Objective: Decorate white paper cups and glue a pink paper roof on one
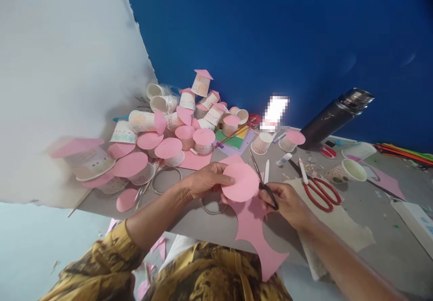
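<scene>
My left hand (207,181) pinches a pink paper circle (241,183) at its left edge, thumb on top. In my right hand (282,201) is a pair of black-handled scissors (269,195), its blades pointing up and away beside the circle's right edge. I cannot tell whether the blades touch the paper. A cut-out pink paper scrap (252,231) with curved edges hangs below the circle, over the table's front edge. Under my left hand, a round metal ring (214,207) is partly hidden.
Several paper cups (144,120) with pink paper tops are piled at left. Red-handled scissors (323,193), a white marker (302,171), a glue stick (283,159) and a patterned cup (345,172) lie at right. A black flask (333,118) leans by the blue wall.
</scene>
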The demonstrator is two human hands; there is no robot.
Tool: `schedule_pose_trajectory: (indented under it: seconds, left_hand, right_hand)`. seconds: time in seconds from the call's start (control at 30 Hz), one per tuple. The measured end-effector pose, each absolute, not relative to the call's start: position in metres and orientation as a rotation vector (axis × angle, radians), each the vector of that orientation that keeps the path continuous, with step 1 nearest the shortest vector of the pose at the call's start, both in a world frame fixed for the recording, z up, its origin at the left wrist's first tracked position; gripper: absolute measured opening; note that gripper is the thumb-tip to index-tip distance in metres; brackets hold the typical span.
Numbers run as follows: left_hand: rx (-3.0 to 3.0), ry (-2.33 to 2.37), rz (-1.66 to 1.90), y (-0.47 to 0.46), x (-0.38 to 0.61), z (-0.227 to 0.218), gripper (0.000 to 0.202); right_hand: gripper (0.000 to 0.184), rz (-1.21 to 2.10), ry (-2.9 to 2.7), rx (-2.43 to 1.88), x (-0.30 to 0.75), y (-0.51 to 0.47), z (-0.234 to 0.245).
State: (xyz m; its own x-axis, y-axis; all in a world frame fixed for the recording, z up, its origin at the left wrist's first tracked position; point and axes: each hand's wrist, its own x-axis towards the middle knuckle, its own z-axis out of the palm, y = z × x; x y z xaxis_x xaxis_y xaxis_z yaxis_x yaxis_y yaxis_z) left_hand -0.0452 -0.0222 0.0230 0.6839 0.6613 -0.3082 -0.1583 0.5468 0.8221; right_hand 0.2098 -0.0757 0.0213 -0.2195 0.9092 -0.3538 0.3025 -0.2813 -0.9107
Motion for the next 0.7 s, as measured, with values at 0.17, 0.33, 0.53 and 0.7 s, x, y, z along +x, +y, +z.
schedule_pose_trajectory:
  seconds: [0.17,0.33,0.53,0.7]
  left_hand:
    - [0.741,0.794,0.836,-0.015,-0.042,0.034,0.029]
    - [0.634,0.889,0.987,0.003,-0.033,0.029,0.021]
    - [0.529,0.901,1.064,0.016,-0.016,0.006,0.023]
    - [0.504,0.876,1.082,0.016,-0.011,-0.005,0.025]
  right_hand:
    - [0.053,1.480,-1.240,-1.495,0.180,-0.071,-0.010]
    - [0.049,1.555,-1.128,-1.358,0.170,-0.061,-0.035]
    - [0.044,1.321,-1.218,-1.341,0.185,-0.025,-0.012]
    - [0.045,1.187,-1.132,-1.267,0.184,-0.009,-0.004]
